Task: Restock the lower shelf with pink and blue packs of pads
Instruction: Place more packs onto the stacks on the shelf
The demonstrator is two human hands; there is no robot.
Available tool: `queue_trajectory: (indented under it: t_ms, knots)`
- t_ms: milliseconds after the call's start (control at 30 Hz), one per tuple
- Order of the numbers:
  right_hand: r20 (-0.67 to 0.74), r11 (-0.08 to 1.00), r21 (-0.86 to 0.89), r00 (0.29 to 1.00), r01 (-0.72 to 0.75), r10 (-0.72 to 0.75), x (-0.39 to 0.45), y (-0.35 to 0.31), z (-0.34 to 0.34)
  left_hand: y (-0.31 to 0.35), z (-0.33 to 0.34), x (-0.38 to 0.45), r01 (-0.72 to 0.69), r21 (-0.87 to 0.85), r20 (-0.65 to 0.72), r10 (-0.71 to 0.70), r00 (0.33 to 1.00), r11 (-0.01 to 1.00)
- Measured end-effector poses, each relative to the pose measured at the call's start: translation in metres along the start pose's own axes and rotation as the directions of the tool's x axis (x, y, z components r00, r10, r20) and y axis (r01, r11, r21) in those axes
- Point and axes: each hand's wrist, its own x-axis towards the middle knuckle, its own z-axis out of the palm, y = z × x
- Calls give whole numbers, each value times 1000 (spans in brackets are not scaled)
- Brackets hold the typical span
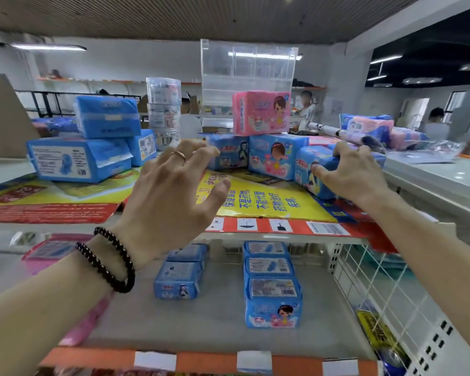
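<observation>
Blue pack (316, 172), top shelf, right end of row, long axis running away: gripped by right hand (356, 172), fingers curled round it; left hand (174, 191) spread, empty; lower shelf (215, 316) directly below

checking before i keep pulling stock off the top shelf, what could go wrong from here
1. The right hand grips a blue pack at the end of a row; the pink pack stands on top of that row and may topple if the row gets jostled.
2. The left hand hovers open near the middle packs and could knock them.
3. The two blue packs stacked at left look uneven and might slide.
</observation>
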Motion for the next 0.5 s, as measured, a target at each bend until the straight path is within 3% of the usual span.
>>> queue_trajectory:
  t_ms: [267,400,500]
  knots:
    - [-200,987,153,980,48,-16,-14,3,-15,-8,-12,-12,-36,-6,-7,36,999,999]
    - [-312,962,217,946,164,-90,-42,2,-36,-13,-15,-16,-92,-39,7,93,996,995]
    - [-322,928,269,932,258,-165,-65,-6,-51,-12,-15,-14,-118,-145,0,119,993,982]
